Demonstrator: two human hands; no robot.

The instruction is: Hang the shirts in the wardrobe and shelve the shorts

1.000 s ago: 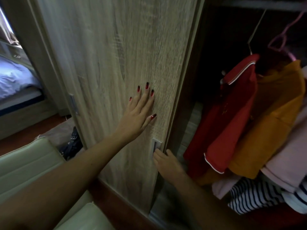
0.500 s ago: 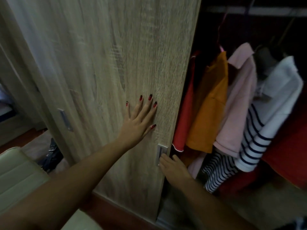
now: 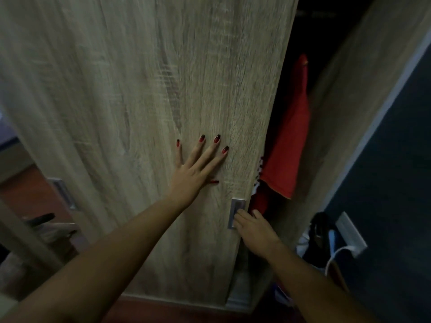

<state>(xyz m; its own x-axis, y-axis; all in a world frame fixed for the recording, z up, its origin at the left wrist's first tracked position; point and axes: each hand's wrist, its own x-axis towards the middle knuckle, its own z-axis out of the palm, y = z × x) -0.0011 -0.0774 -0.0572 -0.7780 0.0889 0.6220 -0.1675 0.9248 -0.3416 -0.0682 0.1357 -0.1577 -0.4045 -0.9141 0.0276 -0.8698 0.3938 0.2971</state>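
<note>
The left hand (image 3: 197, 169) lies flat against the face of the wooden sliding wardrobe door (image 3: 144, 94), palm to the wood, fingers spread and pointing up, holding nothing. Its nails are painted dark red. The right hand (image 3: 254, 231) is lower and to the right, at the door's right edge, with its fingertips curled into the recessed metal handle (image 3: 236, 212) set in the wood; it grips that handle.

To the right of the door's edge a narrow dark gap of the wardrobe interior shows. In that gap hangs a red shirt (image 3: 289, 141), its lower hem just above and to the right of the right hand, and a second red garment with white lettering (image 3: 257, 183) sits partly behind the door edge; what it is exactly cannot be told. The wardrobe's side panel (image 3: 342, 108) closes the gap on the right, and a dark blue wall (image 3: 396, 183) lies beyond it.

Low on that wall is a white socket plate (image 3: 351, 234) with a white cable (image 3: 335, 255) running from it, beside a dark bag (image 3: 314, 236) near the floor. At far left a second metal handle (image 3: 63, 193) shows on another door panel. No shorts are visible.
</note>
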